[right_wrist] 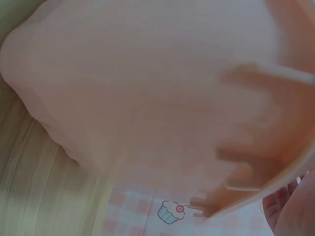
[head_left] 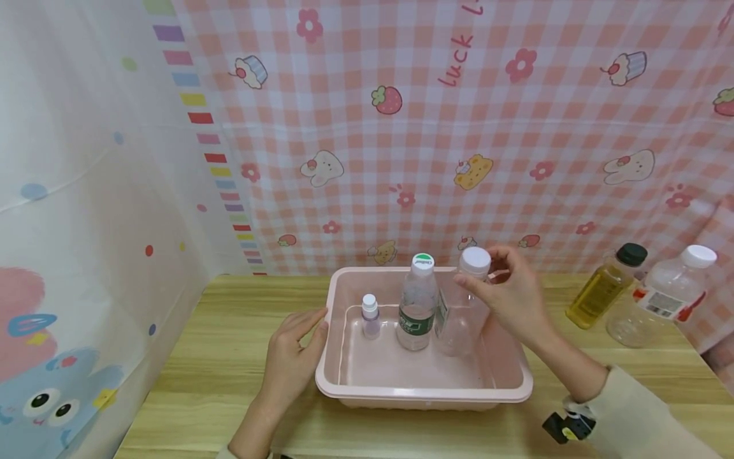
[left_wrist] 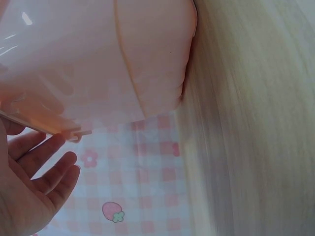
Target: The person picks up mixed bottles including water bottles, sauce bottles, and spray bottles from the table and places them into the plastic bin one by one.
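Note:
A pink plastic basin (head_left: 424, 393) sits on the wooden table with three bottles inside. My right hand (head_left: 516, 293) grips a clear, white-capped bottle (head_left: 459, 328) near its neck, thumb in front and fingers behind; its base is inside the basin on the right. Beside it stands a clear plastic bottle with a green label (head_left: 415, 312). Farther left is a small bottle with a white top (head_left: 371, 325). At the basin's left rim, my left hand (head_left: 292, 354) touches the outside with relaxed fingers (left_wrist: 49, 150). The right wrist view shows mostly the basin's outer wall (right_wrist: 147, 98).
On the table (head_left: 218, 357) to the right of the basin stand a bottle of yellow liquid with a dark green cap (head_left: 599, 290) and a large clear bottle with a white cap (head_left: 665, 299). A pink checked curtain (head_left: 355, 140) hangs behind the table.

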`<state>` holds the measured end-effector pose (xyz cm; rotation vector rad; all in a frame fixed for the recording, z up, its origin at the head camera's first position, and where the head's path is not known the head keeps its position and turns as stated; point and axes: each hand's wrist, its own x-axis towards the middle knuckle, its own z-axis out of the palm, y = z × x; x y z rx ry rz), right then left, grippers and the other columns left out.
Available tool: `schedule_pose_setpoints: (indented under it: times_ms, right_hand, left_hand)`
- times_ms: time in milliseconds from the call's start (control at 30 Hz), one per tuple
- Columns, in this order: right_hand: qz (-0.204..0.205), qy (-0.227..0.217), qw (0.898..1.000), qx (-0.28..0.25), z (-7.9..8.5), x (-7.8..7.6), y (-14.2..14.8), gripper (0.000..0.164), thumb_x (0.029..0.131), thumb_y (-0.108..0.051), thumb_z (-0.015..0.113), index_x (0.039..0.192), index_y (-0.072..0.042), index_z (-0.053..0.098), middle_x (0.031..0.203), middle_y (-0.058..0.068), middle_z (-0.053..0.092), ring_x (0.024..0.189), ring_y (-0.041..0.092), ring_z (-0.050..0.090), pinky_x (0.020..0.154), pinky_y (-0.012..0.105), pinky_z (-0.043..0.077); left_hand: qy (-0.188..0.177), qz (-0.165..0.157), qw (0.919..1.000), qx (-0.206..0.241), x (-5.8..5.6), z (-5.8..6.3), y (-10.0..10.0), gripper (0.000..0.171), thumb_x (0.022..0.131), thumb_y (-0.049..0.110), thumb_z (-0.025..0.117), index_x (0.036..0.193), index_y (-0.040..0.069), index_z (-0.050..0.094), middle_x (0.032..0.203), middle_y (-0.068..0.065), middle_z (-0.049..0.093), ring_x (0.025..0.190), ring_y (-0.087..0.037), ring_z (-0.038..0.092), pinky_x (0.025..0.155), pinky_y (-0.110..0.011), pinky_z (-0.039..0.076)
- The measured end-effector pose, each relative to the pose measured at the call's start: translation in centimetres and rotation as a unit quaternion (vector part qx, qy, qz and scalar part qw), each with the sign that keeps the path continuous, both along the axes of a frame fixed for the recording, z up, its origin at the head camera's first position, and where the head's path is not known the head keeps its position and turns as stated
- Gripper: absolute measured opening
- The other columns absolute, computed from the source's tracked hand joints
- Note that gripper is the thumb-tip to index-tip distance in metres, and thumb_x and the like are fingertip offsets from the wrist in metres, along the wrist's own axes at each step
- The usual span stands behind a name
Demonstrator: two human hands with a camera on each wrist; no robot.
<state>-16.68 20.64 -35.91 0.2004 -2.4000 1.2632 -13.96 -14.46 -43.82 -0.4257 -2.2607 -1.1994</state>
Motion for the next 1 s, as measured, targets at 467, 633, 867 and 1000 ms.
schedule_pose_setpoints:
  times_ms: [467,633,867,1000]
  right_hand:
    - [0.006,0.0,1.0,0.007,0.1,-0.13,0.26,0.057,0.087,-0.024,0.089,0.129,0.001,0.059,0.112,0.011,0.065,0.095,0.019,0.058,0.075,0.014,0.048]
    - [0.005,0.001,1.0,-0.002,0.25,0.01,0.36,0.056,0.087,-0.024,0.088,0.13,0.001,0.06,0.112,0.011,0.065,0.096,0.018,0.057,0.076,0.014,0.048]
    - [0.008,0.005,1.0,-0.001,0.45,0.18,0.65,0.053,0.088,-0.021,0.088,0.128,0.001,0.061,0.112,0.011,0.066,0.095,0.018,0.059,0.076,0.012,0.049]
    - [0.011,0.016,1.0,-0.003,0.5,0.25,0.83,0.052,0.087,-0.017,0.089,0.128,0.001,0.062,0.111,0.011,0.067,0.094,0.019,0.06,0.076,0.012,0.049]
  left_hand:
    - [0.006,-0.001,1.0,-0.006,-0.03,-0.18,-0.07,0.026,0.093,0.004,0.074,0.119,0.001,0.078,0.117,-0.006,0.078,0.109,-0.024,0.07,0.096,-0.045,0.056]
    - [0.007,0.001,1.0,-0.006,-0.05,-0.18,-0.11,0.026,0.093,0.004,0.075,0.118,0.002,0.079,0.117,-0.006,0.078,0.109,-0.024,0.07,0.096,-0.046,0.056]
    - [0.001,-0.002,1.0,-0.003,-0.08,-0.07,-0.08,0.026,0.093,0.004,0.075,0.119,0.002,0.078,0.117,-0.006,0.078,0.11,-0.024,0.07,0.097,-0.047,0.056]
    - [0.002,-0.002,1.0,-0.002,-0.09,-0.06,-0.06,0.026,0.094,0.004,0.074,0.119,0.001,0.078,0.117,-0.006,0.078,0.11,-0.024,0.07,0.096,-0.048,0.056]
